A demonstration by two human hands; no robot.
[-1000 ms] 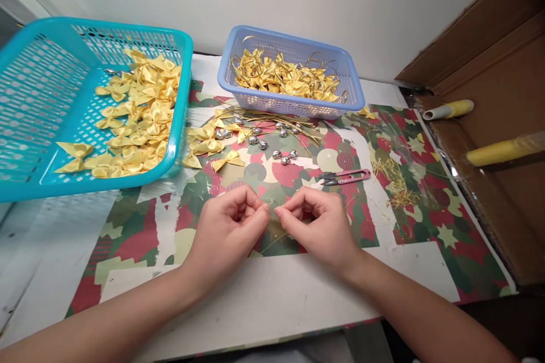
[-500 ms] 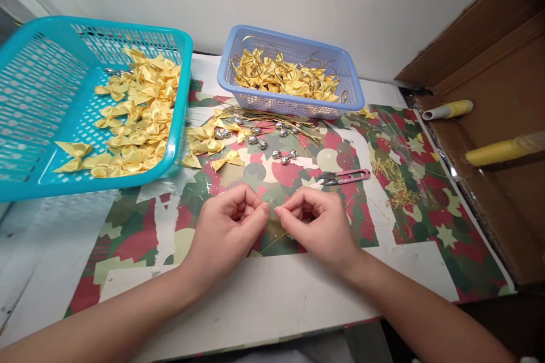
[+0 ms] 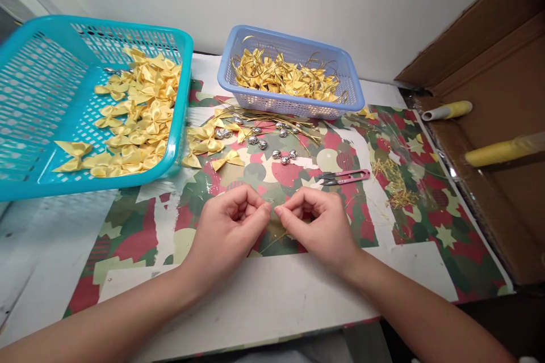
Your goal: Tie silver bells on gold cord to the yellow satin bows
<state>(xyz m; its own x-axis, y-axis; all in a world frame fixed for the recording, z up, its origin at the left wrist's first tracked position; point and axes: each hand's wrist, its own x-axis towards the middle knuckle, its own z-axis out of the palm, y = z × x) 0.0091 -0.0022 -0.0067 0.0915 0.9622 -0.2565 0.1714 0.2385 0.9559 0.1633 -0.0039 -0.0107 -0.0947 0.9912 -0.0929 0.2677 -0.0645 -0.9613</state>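
Observation:
My left hand (image 3: 232,227) is closed in a pinch, thumb against forefinger, low over the patterned sheet. Almost touching its fingertips, my right hand (image 3: 319,224) makes a matching pinch. A thin gold cord (image 3: 272,244) shows just below the fingertips and runs down to the left; its ends between the fingers are too fine to see clearly. Beyond the hands lie several silver jingle bells (image 3: 284,157), and pink-handled thread snips (image 3: 346,176) rest behind the right hand. Loose yellow satin bows (image 3: 208,142) and a bundle of gold cords (image 3: 272,118) lie farther back.
On the left stands a turquoise basket (image 3: 182,108) with many yellow bows. A blue basket (image 3: 289,103) at the back holds bows with gold cord loops. Gold cord scraps (image 3: 398,187) are heaped at right, before a cardboard box (image 3: 481,198) with yellow tubes sticking out.
Both hands stay nearly still in the same pinch, with only a slight shift of the fingertips. Nothing else has moved.

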